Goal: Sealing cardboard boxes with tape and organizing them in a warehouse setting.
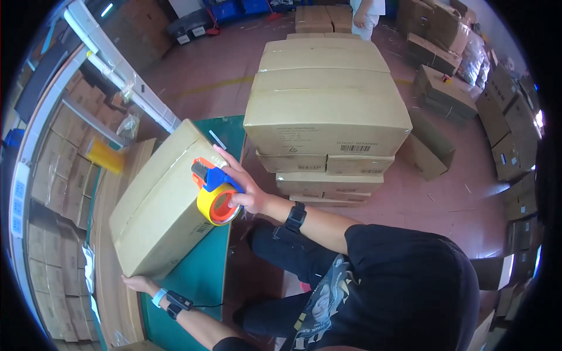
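Note:
A long brown cardboard box (161,202) rests at an angle on the green tabletop (196,292). My right hand (249,190) is closed round a tape dispenser (215,188), blue and orange with a roll of yellow tape. The dispenser is by the box's right end, and the raised fingers reach near that end's edge. Whether they touch the cardboard I cannot tell. At the box's near lower corner, my left hand (140,285) grips the cardboard, its fingers partly hidden by the box.
Large cartons (328,105) are stacked beyond the table. A metal shelf post (117,64) rises at the left, with shelved boxes (55,251) behind it. An open carton (430,146) lies on the floor. Another person (367,14) stands at the back.

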A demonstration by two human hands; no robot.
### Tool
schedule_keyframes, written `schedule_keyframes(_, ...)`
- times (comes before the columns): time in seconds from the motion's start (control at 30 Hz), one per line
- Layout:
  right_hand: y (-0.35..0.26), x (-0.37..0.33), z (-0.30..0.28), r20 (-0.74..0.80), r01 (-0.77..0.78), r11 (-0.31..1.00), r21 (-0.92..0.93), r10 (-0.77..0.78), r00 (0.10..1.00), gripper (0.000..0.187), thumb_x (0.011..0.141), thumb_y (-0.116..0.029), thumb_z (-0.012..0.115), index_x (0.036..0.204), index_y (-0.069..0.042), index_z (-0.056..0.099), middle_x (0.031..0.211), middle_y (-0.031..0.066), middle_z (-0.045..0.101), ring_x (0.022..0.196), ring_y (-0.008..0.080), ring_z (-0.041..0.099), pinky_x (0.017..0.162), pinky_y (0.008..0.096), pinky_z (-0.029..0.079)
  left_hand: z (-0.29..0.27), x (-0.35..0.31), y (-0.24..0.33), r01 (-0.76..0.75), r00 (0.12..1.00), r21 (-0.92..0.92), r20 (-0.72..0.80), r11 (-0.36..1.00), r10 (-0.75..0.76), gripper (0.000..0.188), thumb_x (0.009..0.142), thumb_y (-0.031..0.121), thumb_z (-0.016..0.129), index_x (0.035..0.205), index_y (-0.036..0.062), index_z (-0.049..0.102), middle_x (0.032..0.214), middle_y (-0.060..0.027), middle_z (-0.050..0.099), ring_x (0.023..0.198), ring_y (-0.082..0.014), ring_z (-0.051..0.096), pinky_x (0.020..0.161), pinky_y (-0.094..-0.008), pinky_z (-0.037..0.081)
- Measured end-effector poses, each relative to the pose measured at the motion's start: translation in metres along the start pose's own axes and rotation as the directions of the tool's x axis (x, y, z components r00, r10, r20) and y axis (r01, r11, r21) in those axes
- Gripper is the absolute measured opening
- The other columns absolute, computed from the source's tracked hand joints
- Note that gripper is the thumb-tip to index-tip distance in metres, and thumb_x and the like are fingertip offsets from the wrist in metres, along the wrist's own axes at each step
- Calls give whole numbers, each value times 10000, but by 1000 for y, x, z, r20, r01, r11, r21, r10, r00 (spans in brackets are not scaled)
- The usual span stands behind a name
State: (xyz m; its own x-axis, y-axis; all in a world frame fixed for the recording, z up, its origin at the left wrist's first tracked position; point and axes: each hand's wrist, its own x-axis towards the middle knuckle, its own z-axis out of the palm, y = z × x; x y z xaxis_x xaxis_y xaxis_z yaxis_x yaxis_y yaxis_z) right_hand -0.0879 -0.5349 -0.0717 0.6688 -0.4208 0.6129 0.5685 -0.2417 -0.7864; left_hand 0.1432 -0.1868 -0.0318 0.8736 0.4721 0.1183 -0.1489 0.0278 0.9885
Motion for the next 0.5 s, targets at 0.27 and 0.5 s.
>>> schedule_keyframes(0.27,-82,69,-42,121,317,946,-66,-308,944,682,587,-189,632,1250,-36,593,1614,242,255,1461,397,301,1168,450,240,-43,-84,32,-56,962,-231,-273,971,-9,613,953,331,441,1228,-207,544,1238,-329,585,1051,-417,638,896,-510,552)
schedule_keyframes(0.5,-169,136,-180,-269,372,846,381,-283,921,628,733,-73,598,1352,-15,513,1254,88,623,1176,201,592,1025,362,478,48,-235,149,-257,962,-282,-170,924,216,584,1013,330,398,1192,-204,550,1205,-272,618,1029,-365,628,979,-433,502)
